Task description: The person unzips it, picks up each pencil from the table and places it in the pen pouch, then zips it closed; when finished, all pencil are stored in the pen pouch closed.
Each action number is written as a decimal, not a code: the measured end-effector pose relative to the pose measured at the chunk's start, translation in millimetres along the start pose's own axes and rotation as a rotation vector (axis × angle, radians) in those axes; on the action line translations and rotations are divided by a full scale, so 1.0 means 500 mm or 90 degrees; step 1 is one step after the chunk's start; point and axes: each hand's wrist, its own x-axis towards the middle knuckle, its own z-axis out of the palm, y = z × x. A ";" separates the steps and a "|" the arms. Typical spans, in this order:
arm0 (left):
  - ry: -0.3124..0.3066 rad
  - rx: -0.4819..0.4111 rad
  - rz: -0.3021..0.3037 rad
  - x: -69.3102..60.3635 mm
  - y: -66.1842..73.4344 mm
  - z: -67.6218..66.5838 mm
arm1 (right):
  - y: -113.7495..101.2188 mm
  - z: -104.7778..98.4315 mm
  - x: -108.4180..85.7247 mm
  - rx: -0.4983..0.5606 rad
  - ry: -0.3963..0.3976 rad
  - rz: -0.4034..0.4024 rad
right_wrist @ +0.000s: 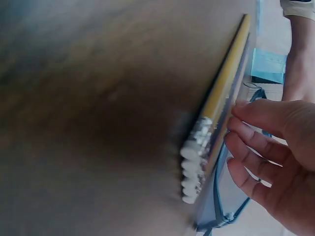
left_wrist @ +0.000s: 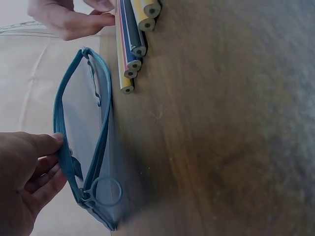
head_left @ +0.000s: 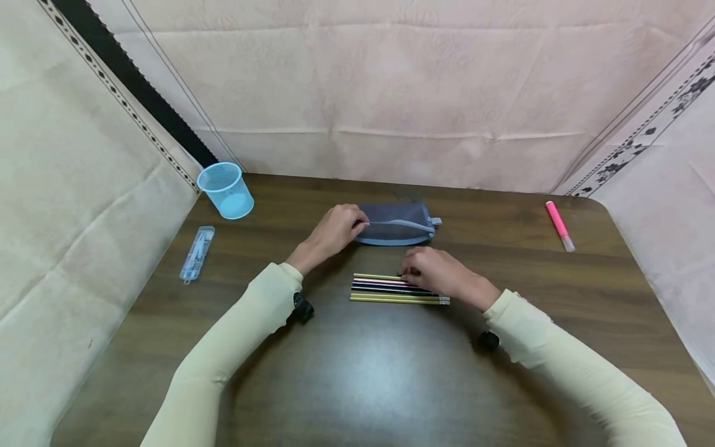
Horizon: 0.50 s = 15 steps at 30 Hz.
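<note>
A blue pouch (head_left: 391, 213) gapes, its left end hidden by the left hand (head_left: 339, 223), which pinches the rim (left_wrist: 57, 105). Nearer, the right hand (head_left: 439, 272), whether gripping I cannot tell, partly covers the pencils (head_left: 385, 298); their white erasers (right_wrist: 189, 151) show clearly only from the right wrist.

No text, label, brand, number or sign can be read on the pencils (head_left: 391, 298) at the right hand (head_left: 438, 270), on the pouch (head_left: 385, 215) held by the left hand (head_left: 337, 225), or on anything else shown.

Pouch (head_left: 393, 214) and pencils (head_left: 385, 287) flank a narrow lane.
</note>
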 end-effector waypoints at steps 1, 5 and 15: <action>-0.003 0.000 -0.003 0.000 0.000 -0.001 | 0.000 0.003 0.001 0.002 -0.001 0.001; -0.006 0.002 -0.006 0.000 -0.002 -0.002 | 0.001 0.010 0.005 -0.013 0.005 -0.004; 0.014 -0.009 -0.006 0.005 -0.008 -0.008 | 0.001 -0.004 0.020 -0.031 0.018 -0.031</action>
